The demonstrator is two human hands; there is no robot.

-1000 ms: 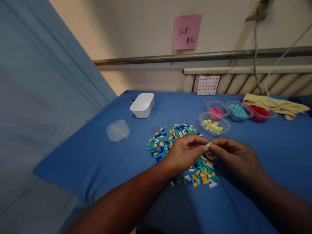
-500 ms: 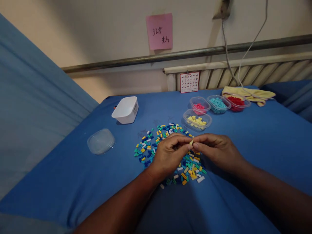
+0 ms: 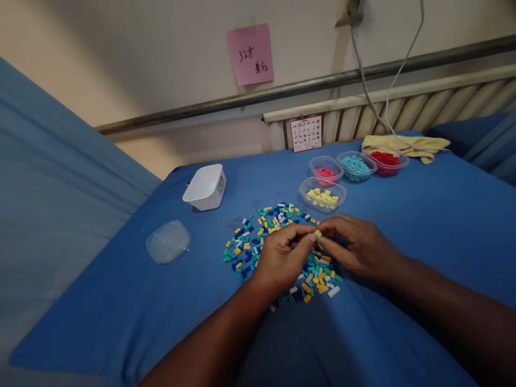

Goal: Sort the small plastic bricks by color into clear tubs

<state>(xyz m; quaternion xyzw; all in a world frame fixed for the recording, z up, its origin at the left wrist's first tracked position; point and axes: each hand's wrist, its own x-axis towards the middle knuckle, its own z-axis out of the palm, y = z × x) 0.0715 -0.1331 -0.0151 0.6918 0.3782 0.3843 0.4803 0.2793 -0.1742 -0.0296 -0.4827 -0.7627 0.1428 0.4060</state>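
Observation:
A small pale-yellow building block (image 3: 318, 234) is pinched between the fingertips of my left hand (image 3: 284, 255) and my right hand (image 3: 357, 242). Both hands hover over a spread pile of small bricks (image 3: 245, 250) in blue, green, yellow and white. Just beyond my fingers stands a clear tub of pale-yellow blocks (image 3: 322, 194). My left hand hides the middle of the pile.
Behind the yellow tub are clear tubs of pink (image 3: 325, 171), light-blue (image 3: 357, 165) and red pieces (image 3: 385, 161). A yellow cloth (image 3: 407, 145) lies at the back right. Left are a white bin (image 3: 205, 188) and stacked clear lids (image 3: 168, 242). A picture card (image 3: 306, 134) leans at the back.
The pale-yellow block has turned between my fingers and shows a broader face. My right fingers have shifted slightly around it. The whole view has tilted a little.

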